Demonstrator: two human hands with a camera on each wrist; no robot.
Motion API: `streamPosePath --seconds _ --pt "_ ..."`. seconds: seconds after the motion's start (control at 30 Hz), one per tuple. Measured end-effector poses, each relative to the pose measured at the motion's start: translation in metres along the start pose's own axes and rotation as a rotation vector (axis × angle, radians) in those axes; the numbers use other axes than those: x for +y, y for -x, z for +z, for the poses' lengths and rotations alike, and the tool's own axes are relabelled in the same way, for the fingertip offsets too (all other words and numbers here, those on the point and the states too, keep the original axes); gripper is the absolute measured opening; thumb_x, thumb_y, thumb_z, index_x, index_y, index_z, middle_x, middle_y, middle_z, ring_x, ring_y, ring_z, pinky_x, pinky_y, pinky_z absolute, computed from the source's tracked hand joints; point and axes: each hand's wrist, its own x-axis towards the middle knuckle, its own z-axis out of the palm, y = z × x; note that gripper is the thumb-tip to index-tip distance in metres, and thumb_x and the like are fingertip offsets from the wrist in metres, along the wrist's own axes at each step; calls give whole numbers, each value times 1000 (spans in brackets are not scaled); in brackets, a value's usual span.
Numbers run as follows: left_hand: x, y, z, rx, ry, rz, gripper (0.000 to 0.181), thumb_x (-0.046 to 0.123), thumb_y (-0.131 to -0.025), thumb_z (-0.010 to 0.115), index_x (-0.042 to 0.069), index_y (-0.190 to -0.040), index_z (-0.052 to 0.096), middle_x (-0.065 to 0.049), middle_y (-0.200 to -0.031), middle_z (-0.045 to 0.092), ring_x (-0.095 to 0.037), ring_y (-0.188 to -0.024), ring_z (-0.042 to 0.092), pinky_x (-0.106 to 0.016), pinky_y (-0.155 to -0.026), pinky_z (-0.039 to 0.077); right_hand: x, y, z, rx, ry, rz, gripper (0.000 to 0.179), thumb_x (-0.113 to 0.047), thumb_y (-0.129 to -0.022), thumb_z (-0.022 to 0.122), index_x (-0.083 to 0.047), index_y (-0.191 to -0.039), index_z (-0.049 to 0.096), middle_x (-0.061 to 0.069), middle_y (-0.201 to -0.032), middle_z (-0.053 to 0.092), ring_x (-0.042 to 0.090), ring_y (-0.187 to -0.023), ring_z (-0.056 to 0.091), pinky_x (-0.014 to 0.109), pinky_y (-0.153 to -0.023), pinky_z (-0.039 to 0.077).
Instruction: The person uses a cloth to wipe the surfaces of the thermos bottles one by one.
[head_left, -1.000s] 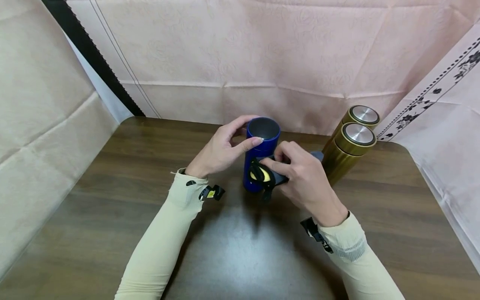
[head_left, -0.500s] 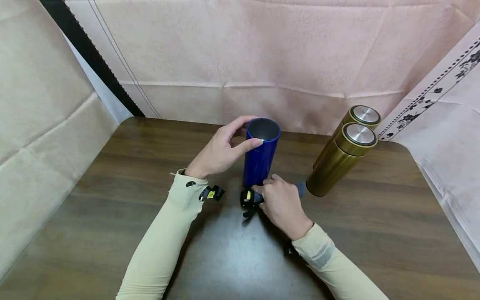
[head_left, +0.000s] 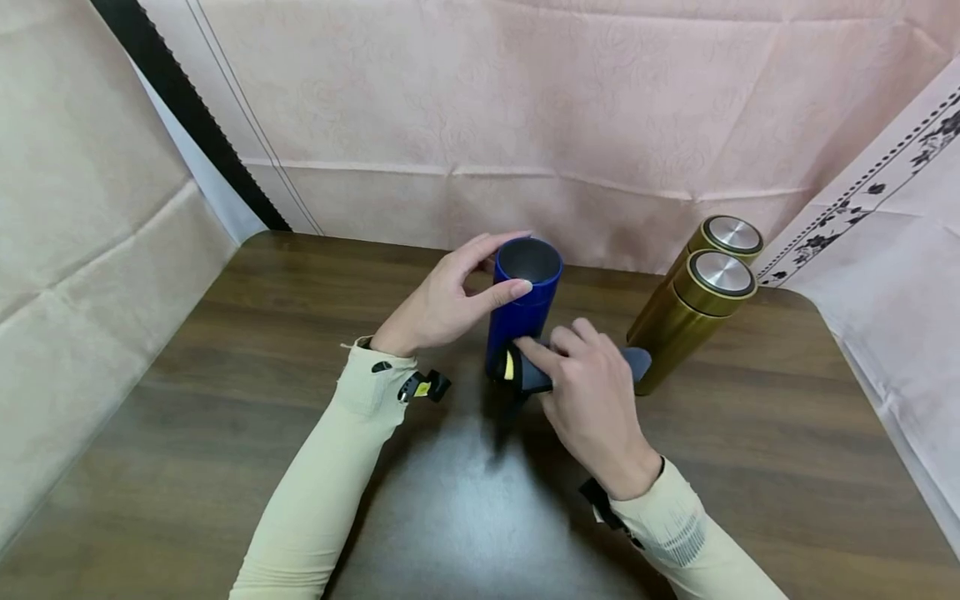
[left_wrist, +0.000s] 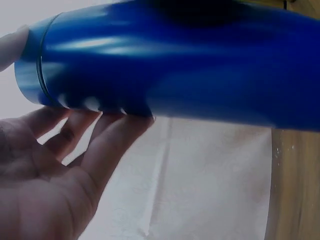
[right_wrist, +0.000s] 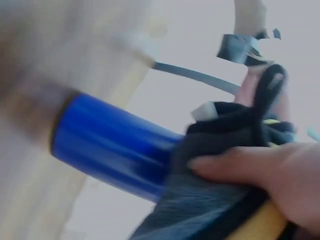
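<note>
A blue thermos bottle stands on the wooden table, tilting slightly in the head view. My left hand grips it near the top, thumb on the near side and fingers round the back. In the left wrist view several fingertips touch the blue wall just below the lid seam. My right hand grips a grey fabric item with black trim and a yellow part, against the bottle's lower near side. The right wrist view shows its grey cloth under my thumb, overlapping the bottle; its exact kind is unclear.
Two gold thermos bottles with silver lid tops stand to the right, the near one partly hiding the far one. The grey fabric's end reaches close to the near one. Pale cloth hangs behind the table.
My right hand, with the grey fabric item, slides down the blue bottle to its base and then comes partway back up. The left hand keeps its hold on the bottle, almost still.
</note>
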Motion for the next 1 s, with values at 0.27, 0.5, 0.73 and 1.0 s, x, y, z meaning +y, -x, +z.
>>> streamPosePath --seconds 0.27,0.5,0.73,1.0 --pt "3 1 0 20 14 -45 40 39 -96 70 25 -133 63 11 -117 63 -11 -106 59 -37 -94 51 0 -8 -3 354 -45 -187 42 12 -82 72 -10 -117 76 8 -73 60 29 -76 53 43 -73 50" --pt "7 2 0 27 0 -93 38 41 -95 71 25 -128 64 12 -115 63 -11 -106 59 -40 -95 50 1 -5 10 269 -13 -186 42 4 -83 78 -16 -119 77 6 -79 56 30 -84 53 47 -80 48" --pt "8 2 -3 19 -17 -129 42 47 -95 70 28 -132 62 12 -111 67 -11 -107 60 -41 -94 51 -1 -1 16 101 19 -99 51 1 -73 86 -24 -116 79 2 -78 56 28 -82 50 45 -77 44" --pt "7 2 -1 16 -33 -132 44 49 -95 70 28 -133 61 12 -107 69 -8 -105 61 -38 -93 51 -7 13 40 -195 95 41 52 -4 -61 93 -21 -109 81 2 -85 72 22 -78 57 35 -63 50"
